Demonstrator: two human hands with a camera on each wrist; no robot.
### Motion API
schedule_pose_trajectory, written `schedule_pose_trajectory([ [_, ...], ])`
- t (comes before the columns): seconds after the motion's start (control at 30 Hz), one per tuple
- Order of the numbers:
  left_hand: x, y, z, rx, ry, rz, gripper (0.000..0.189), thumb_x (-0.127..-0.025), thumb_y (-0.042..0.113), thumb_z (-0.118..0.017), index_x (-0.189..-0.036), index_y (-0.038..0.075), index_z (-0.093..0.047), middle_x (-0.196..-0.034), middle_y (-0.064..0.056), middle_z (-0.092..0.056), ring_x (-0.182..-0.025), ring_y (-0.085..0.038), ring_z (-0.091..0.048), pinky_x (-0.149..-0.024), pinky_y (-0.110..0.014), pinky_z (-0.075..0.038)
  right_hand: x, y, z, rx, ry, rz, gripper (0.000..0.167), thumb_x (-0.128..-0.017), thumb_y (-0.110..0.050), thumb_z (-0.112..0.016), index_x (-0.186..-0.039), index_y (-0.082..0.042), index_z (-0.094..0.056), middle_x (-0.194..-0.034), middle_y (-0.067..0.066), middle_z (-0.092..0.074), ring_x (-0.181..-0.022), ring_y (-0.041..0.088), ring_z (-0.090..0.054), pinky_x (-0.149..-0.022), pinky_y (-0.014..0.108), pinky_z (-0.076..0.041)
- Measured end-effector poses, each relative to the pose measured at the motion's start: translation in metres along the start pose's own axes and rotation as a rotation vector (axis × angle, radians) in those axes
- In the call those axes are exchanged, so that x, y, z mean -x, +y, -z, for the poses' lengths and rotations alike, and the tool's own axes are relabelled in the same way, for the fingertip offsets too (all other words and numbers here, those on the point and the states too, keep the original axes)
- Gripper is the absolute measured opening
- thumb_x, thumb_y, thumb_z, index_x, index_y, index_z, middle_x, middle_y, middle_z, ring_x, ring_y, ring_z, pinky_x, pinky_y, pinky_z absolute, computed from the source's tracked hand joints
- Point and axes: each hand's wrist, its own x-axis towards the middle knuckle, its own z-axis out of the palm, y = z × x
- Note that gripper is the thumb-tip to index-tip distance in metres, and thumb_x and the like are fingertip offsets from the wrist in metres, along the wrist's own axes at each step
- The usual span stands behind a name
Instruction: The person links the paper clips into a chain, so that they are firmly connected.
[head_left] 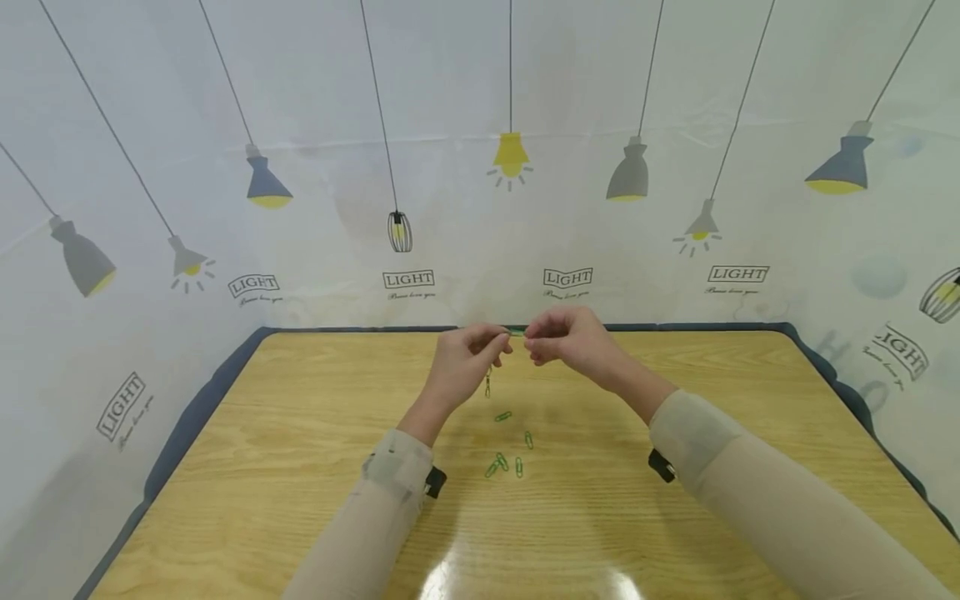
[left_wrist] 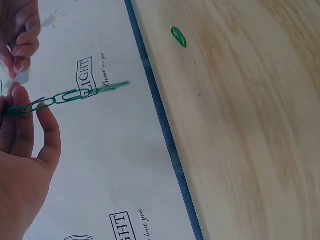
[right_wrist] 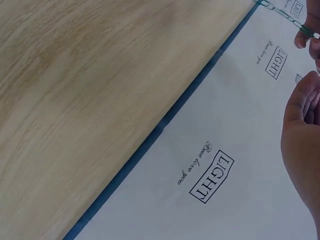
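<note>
beige sleeves (head_left: 757, 492) lead to the left hand (head_left: 467, 362), pinching a green paper-clip chain (left_wrist: 67, 95) that hangs over the worktop (head_left: 315, 433), and the right hand (head_left: 577, 342), whose grip i cannot tell; steady fingertips and gentle alignment should help.

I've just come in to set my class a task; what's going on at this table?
A person is handling a chain of linked green paper clips. It hangs from the left hand, while the right hand appears to pinch a single green clip between the two hands. Five loose green paper clips lie on the wooden table below.
</note>
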Motion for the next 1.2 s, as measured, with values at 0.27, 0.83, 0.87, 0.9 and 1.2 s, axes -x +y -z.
schedule_pose_trajectory([
  [0.27,0.000,0.000,0.001,-0.005,-0.007,0.008,0.020,-0.107,0.019,-0.066,-0.114,0.004,-0.079,-0.097,-0.011,-0.081,-0.074,-0.012,-0.070,-0.064,-0.022,-0.055,0.000,0.026,-0.001,0.097,-0.046,-0.053,0.023,-0.103,-0.015,-0.070,-0.121,0.000,-0.071,-0.114,0.020,-0.072,-0.096,0.025,-0.072,-0.092,0.044,-0.064],
  [0.83,0.005,-0.005,0.000,0.014,-0.016,0.024,0.018,-0.107,0.020,-0.066,-0.111,0.007,-0.078,-0.096,-0.010,-0.081,-0.076,-0.014,-0.070,-0.063,-0.021,-0.053,0.014,0.092,-0.029,0.388,-0.275,0.006,0.016,-0.097,-0.016,-0.079,-0.112,-0.010,-0.076,-0.096,0.000,-0.071,-0.087,0.013,-0.060,-0.079,0.027,-0.051],
  [0.87,0.005,-0.006,0.000,0.014,-0.018,0.024,0.018,-0.107,0.020,-0.066,-0.111,0.007,-0.078,-0.096,-0.010,-0.081,-0.075,-0.014,-0.070,-0.063,-0.022,-0.053,0.016,0.094,-0.030,0.389,-0.286,0.008,0.016,-0.097,-0.017,-0.079,-0.112,-0.011,-0.076,-0.096,0.000,-0.070,-0.087,0.014,-0.059,-0.078,0.026,-0.050],
  [0.9,0.005,-0.006,0.000,0.011,-0.020,0.023,0.019,-0.107,0.020,-0.066,-0.111,0.007,-0.078,-0.096,-0.010,-0.081,-0.075,-0.014,-0.070,-0.063,-0.022,-0.053,0.017,0.096,-0.030,0.390,-0.293,0.008,0.016,-0.097,-0.018,-0.079,-0.112,-0.011,-0.076,-0.096,0.000,-0.069,-0.087,0.014,-0.057,-0.077,0.026,-0.050],
  [1.2,0.008,-0.013,-0.005,-0.004,-0.031,0.051,0.022,-0.108,0.021,-0.065,-0.116,0.004,-0.078,-0.096,-0.009,-0.081,-0.074,-0.013,-0.070,-0.060,-0.022,-0.052,0.021,0.099,-0.034,0.392,-0.281,0.017,0.013,-0.098,-0.020,-0.078,-0.109,-0.013,-0.075,-0.099,0.001,-0.067,-0.090,0.015,-0.056,-0.078,0.026,-0.048],
])
